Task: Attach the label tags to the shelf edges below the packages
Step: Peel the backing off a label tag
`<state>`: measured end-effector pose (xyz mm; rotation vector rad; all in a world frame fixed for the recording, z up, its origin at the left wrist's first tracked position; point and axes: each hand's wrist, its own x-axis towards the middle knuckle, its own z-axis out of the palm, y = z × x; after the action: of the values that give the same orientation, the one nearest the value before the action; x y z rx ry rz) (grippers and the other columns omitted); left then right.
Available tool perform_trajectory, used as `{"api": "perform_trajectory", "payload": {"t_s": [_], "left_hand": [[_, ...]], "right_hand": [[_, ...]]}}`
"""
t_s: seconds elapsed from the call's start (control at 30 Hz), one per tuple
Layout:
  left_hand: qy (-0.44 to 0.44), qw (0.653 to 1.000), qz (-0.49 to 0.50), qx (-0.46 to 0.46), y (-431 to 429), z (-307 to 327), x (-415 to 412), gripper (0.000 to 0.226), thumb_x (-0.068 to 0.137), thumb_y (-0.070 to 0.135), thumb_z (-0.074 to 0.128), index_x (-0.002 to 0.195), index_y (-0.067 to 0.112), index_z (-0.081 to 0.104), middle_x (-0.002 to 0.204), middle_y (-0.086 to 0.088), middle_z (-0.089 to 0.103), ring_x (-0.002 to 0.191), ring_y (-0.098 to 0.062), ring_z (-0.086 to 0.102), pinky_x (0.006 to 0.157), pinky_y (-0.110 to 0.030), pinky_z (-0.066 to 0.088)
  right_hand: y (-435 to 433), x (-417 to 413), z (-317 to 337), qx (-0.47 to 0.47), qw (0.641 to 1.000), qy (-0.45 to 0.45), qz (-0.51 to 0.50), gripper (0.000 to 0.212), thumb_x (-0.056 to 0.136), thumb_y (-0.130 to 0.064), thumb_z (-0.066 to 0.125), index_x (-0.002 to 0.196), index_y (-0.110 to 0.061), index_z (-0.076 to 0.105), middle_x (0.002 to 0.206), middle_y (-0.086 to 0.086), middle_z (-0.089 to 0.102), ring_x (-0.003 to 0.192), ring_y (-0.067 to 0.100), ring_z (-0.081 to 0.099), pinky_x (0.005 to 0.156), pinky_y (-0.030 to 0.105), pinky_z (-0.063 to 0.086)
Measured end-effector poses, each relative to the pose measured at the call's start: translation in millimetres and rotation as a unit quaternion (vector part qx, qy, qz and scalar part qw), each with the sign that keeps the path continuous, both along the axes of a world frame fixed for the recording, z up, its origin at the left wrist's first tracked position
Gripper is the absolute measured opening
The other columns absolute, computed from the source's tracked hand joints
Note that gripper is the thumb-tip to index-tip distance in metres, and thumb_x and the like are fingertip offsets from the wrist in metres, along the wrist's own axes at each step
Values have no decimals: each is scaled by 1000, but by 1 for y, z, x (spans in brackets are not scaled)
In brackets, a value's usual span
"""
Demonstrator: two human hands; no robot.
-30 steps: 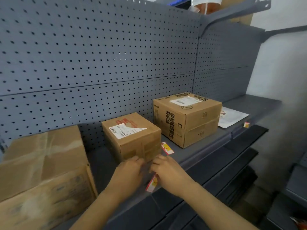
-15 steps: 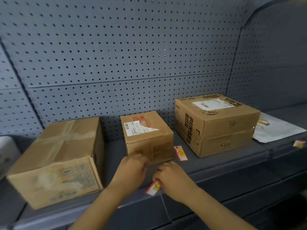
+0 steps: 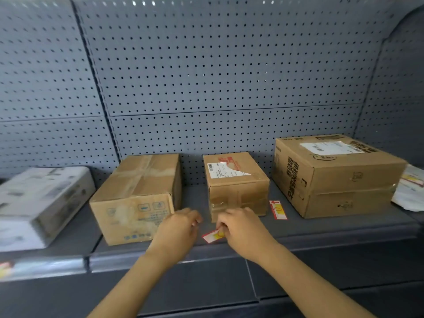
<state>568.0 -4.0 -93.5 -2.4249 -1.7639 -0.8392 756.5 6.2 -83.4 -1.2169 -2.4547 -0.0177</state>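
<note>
View swung left; right hand pinches label tag.

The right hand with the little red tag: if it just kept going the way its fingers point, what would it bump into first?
Most likely the small cardboard box directly behind the right hand; its front face sits just past the fingers, which hold the red label tag. Depth is hard to judge here.

shelf: wrapped package far left | large box next | small box middle | big box right | loose tag between small and big boxes | pegboard behind
</note>
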Motion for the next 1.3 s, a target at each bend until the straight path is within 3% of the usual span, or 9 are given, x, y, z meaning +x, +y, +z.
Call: {"api": "perform_trajectory", "payload": {"t_s": [0.23, 0.37, 0.5, 0.8, 0.9, 1.03, 1.1, 1.2, 1.3], "left_hand": [[-4, 998, 63, -28, -23, -7, -78, 17, 80, 13, 59, 95, 20, 63, 99, -1, 66, 92, -25, 60, 79, -34, 47], [-19, 995, 86, -38, -40, -15, -130, 23, 80, 6, 52, 94, 17, 66, 97, -1, 66, 88, -26, 60, 75, -31, 44], [23, 994, 80, -68, -46, -29, -162, 25, 84, 7, 45, 97, 18, 64, 102, -4, 64, 87, -29, 59, 72, -33, 44], [113, 989, 41, -90, -42, -64, -174, 36, 83, 4, 44, 113, 18, 58, 118, -4, 57, 106, -27, 53, 84, -34, 40], [116, 991, 27, -64, -41, -66, -172, 33, 75, 0, 52, 103, 15, 61, 104, -5, 60, 94, -28, 57, 69, -31, 38], [154, 986, 5, -72, -39, -66, -170, 33, 40, -2, 72, 66, 16, 61, 65, -2, 58, 55, -25, 59, 46, -25, 32], [124, 989, 1, -86, -38, -66, -168, 27, 51, -2, 68, 73, 13, 64, 73, -6, 61, 65, -29, 60, 52, -30, 39], [114, 991, 22, -62, -38, -69, -164, 30, 75, -1, 49, 100, 11, 61, 101, -9, 59, 93, -31, 54, 69, -33, 34], [91, 993, 23, -74, -41, -73, -165, 36, 79, -1, 46, 108, 15, 60, 109, -6, 57, 98, -29, 52, 75, -32, 34]], "right_hand": [[-12, -75, -14, -48, 999, 16, 12, 13, 88, -15, 51, 93, -20, 61, 95, 0, 63, 84, 23, 57, 72, 37, 47], [-16, -121, -21, -53, 998, 36, 10, 12, 88, -16, 51, 92, -20, 62, 94, -1, 65, 83, 24, 59, 72, 40, 48], [-27, -152, -32, -57, 997, 57, -10, 10, 90, -21, 52, 94, -24, 61, 96, -5, 65, 84, 21, 57, 73, 38, 47], [-36, -170, -41, -37, 996, 60, -63, 9, 89, -21, 56, 94, -24, 64, 94, -7, 65, 83, 17, 58, 71, 30, 44], [-32, -169, -40, -37, 996, 54, -58, 8, 88, -20, 58, 93, -23, 64, 92, -7, 64, 82, 16, 58, 70, 30, 45], [-27, -167, -39, -45, 995, 59, -62, 7, 87, -19, 59, 91, -24, 64, 90, -8, 64, 82, 15, 59, 71, 30, 45], [-25, -167, -39, -47, 995, 59, -58, 7, 87, -19, 60, 91, -25, 63, 91, -8, 64, 81, 15, 59, 71, 31, 47], [-23, -169, -38, -48, 996, 50, -48, 7, 87, -20, 60, 91, -25, 64, 91, -8, 64, 80, 15, 58, 71, 30, 46], [-21, -170, -40, -58, 996, 50, -44, 8, 89, -21, 57, 92, -26, 63, 93, -9, 64, 82, 16, 56, 72, 29, 46]]}}
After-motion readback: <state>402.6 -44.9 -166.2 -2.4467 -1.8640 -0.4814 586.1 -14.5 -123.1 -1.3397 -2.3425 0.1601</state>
